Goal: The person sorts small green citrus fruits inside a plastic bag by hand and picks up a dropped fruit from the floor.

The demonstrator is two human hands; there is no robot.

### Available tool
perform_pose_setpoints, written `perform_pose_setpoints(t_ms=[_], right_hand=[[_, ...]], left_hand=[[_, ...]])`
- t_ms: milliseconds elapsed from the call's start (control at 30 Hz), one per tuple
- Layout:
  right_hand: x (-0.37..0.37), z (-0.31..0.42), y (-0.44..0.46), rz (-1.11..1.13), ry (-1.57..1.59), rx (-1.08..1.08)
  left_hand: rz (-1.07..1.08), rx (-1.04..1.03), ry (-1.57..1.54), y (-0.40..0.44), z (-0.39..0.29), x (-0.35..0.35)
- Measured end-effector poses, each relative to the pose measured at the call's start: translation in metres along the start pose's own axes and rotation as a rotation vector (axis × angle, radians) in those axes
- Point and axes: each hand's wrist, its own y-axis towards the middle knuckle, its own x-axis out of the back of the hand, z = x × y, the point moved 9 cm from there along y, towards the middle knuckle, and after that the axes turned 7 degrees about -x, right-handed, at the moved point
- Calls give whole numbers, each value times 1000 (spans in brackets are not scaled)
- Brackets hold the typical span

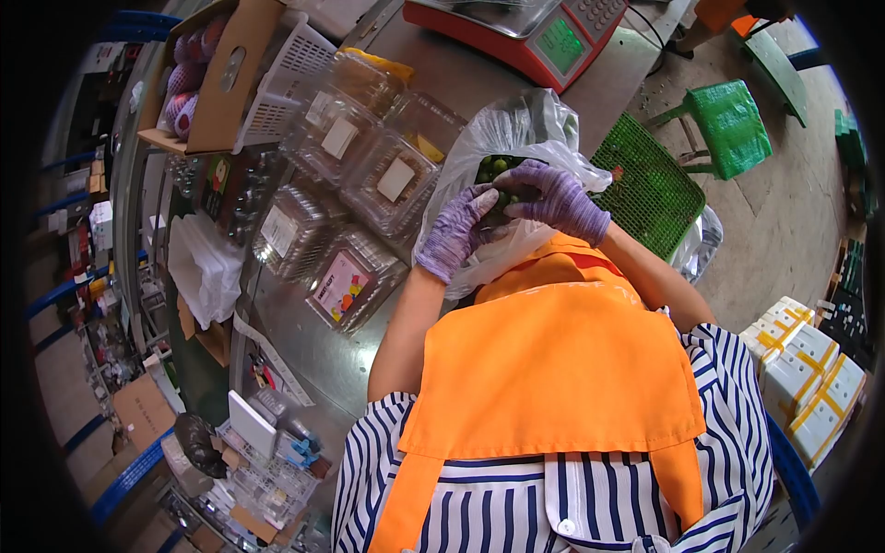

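A thin clear plastic bag lies open on the metal table in front of me, close to the orange apron. Small round green fruits show in its mouth; their exact kind I cannot make out. Both hands wear purple-grey knit gloves. My left hand is at the bag's left side, fingers bent and closed on the green fruits. From the right, my right hand curls its fingers over the same fruits, its fingertips close to the left thumb. The bag's lower part is hidden behind the hands.
Several clear plastic clamshell boxes stand left of the bag. A red scale is beyond it. To the right are a green mesh crate and a green stool. A cardboard fruit box stands at upper left, white foam boxes at right.
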Motion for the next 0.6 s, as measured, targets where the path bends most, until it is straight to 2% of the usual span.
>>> perform_pose_setpoints(t_ms=[33,67,167,333,533,600], right_hand=[[1,11,-1,-23,-207,66],[0,14,-2,-13,-202,42],[-2,-5,-1,25,407,-99],[-3,-14,-2,54,568,-138],[-3,-16,-2,40,625,-173],[-2,-14,-3,37,626,-190]], left_hand=[[9,-8,46,1,0,0],[33,-6,-20,2,3,1],[44,13,-187,1,8,5],[-99,44,-329,-3,10,12],[-106,79,-504,-5,13,6],[-40,95,-530,-5,12,1]])
